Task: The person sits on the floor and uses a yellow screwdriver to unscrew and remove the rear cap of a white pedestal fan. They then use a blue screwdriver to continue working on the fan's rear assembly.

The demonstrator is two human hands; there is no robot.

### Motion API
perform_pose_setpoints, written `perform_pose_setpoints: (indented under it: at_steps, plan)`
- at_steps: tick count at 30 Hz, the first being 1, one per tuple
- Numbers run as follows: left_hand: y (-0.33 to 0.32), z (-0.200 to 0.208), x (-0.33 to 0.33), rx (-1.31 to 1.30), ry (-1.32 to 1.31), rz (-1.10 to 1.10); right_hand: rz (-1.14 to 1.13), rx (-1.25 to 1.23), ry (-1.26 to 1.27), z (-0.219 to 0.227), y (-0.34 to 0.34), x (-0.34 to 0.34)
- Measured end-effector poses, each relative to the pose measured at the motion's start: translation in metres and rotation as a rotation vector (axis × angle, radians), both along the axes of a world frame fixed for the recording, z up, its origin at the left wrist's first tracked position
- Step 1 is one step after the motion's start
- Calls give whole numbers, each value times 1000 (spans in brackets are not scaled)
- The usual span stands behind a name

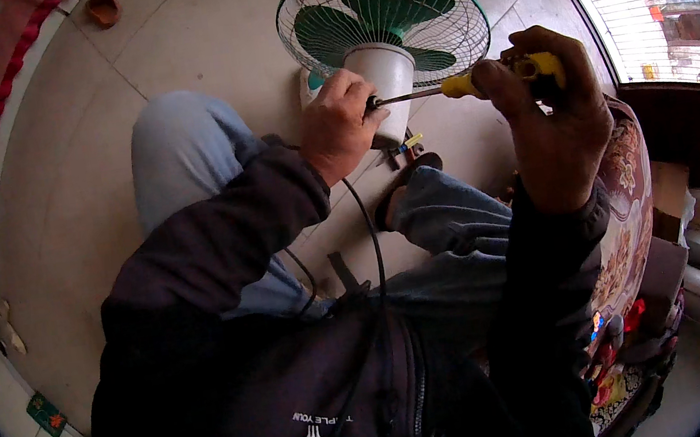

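A fan with green blades [332, 29] inside a round wire guard stands in front of me, its pale motor housing [384, 75] towards me. My right hand [554, 114] is wrapped round the yellow handle of a screwdriver [461, 86], whose metal shaft points left across the housing. At its tip, my left hand [339, 126] pinches a small black knob-like part [372, 104] beside the housing. Whether the tip sits in a screw is too small to tell. The left fingertips partly hide the part.
A dark cord [368, 216] hangs from near my left hand over my lap. Small tools, one yellow [411, 143], lie on the tiled floor below the fan. A patterned cushioned seat [626, 206] is at my right. A brown clay bowl [103, 8] lies far left.
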State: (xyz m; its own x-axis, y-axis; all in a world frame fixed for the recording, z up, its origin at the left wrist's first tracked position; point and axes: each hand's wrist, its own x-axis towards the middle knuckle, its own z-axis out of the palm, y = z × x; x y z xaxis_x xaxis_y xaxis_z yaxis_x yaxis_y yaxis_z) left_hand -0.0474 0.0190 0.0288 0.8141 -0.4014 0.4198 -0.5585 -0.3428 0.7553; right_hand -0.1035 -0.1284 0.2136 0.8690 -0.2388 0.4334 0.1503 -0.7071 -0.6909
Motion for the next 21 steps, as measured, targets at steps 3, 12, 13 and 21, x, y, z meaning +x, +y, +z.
perform_pose_setpoints:
  at_steps: [3,12,13,21]
  plan:
    - [0,3,0,18,25,-1,-128,-108,29,5,2,0]
    - [0,-1,-1,21,30,-15,-192,-148,105,6,0,-1]
    - [-1,-2,-1,14,39,-21,-173,-134,121,7,1,-2]
    - [2,-7,0,-52,-18,-44,218,-137,92,12,1,-1]
